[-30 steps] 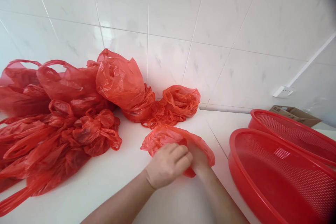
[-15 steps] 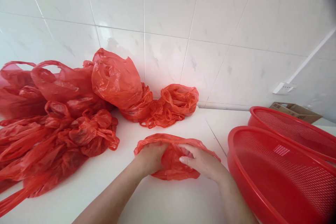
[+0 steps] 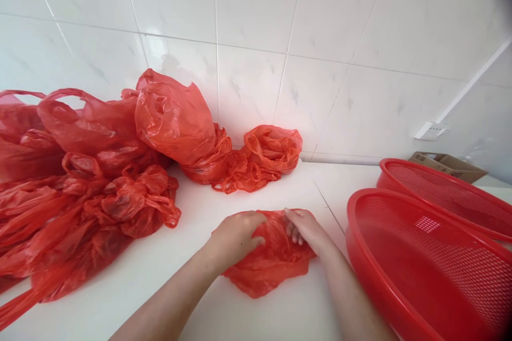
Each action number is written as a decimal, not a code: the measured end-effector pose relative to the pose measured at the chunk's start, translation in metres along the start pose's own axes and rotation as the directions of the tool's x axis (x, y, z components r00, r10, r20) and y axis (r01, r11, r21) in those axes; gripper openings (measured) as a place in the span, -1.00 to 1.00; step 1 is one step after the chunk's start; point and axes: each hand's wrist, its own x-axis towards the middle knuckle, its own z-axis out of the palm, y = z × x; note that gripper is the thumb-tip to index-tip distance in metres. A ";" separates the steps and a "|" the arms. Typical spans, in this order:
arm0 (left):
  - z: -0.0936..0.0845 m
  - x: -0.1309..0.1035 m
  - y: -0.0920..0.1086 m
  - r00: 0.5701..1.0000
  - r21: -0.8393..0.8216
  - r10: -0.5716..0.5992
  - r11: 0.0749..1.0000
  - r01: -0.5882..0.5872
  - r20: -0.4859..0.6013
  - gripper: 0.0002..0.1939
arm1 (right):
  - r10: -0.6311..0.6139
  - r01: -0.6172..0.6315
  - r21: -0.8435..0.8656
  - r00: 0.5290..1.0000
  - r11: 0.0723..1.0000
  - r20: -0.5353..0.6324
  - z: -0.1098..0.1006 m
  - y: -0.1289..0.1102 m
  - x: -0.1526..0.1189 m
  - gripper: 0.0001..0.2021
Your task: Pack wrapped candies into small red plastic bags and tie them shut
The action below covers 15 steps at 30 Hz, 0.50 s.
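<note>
A crumpled red plastic bag [image 3: 276, 261] lies on the white table in front of me, its lower edge spread toward me. My left hand [image 3: 238, 237] rests on its left side, fingers bent over the upper part and thumb apart from them. On the right side of the bag, my right hand [image 3: 306, 230] touches the upper rim, its fingers loosely curled and spaced from one another. Neither hand is closed round the plastic. Red film shows between the two hands.
A large heap of red plastic bags [image 3: 100, 181] fills the left side. Another red bag [image 3: 272, 152] stands near the tiled wall. At the right are two red perforated baskets [image 3: 420, 277], with a cardboard box [image 3: 450, 165] behind them.
The bag's opening was wide and round; now it looks flatter, with its lower edge pulled nearer to me. Both hands have come up from inside it to its upper part.
</note>
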 end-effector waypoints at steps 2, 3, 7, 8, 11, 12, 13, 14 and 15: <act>-0.005 0.005 -0.001 0.999 0.138 0.020 0.990 -0.016 -0.028 -0.78 | -0.054 0.056 -0.051 0.998 0.997 0.035 -0.001 -0.004 -0.004 -0.61; -0.007 0.007 -0.003 0.999 0.200 0.030 0.979 -0.025 -0.024 -0.77 | -0.076 0.079 -0.083 0.996 0.993 0.043 -0.002 -0.007 -0.007 -0.63; -0.008 0.008 -0.017 0.995 0.208 -0.054 0.976 0.070 -0.078 -0.74 | -0.063 0.070 -0.072 0.993 0.995 0.099 -0.005 -0.019 -0.017 -0.65; -0.006 0.008 -0.021 0.994 0.156 -0.099 0.982 0.106 -0.053 -0.70 | -0.055 0.057 -0.010 0.989 0.998 0.136 -0.006 -0.019 -0.018 -0.64; 0.000 0.008 -0.035 0.977 0.041 -0.213 0.976 0.213 0.001 -0.58 | -0.056 0.013 0.245 0.984 0.969 0.170 -0.011 -0.015 -0.013 -0.60; 0.002 0.008 -0.039 0.972 0.027 -0.236 0.971 0.237 -0.009 -0.56 | -0.042 0.000 0.314 0.991 0.949 0.127 -0.012 -0.011 -0.010 -0.60; 0.004 0.009 -0.042 0.967 0.017 -0.252 0.968 0.252 -0.027 -0.55 | -0.017 -0.009 0.369 0.998 0.929 0.068 -0.013 -0.007 -0.005 -0.61; 0.005 0.009 -0.044 0.965 0.006 -0.259 0.966 0.260 -0.043 -0.55 | 0.009 -0.012 0.409 1.000 0.912 0.008 -0.013 -0.004 -0.002 -0.62; 0.006 0.010 -0.045 0.963 -0.006 -0.262 0.965 0.262 -0.056 -0.56 | 0.019 0.002 0.437 0.999 0.900 -0.046 -0.012 -0.002 0.001 -0.64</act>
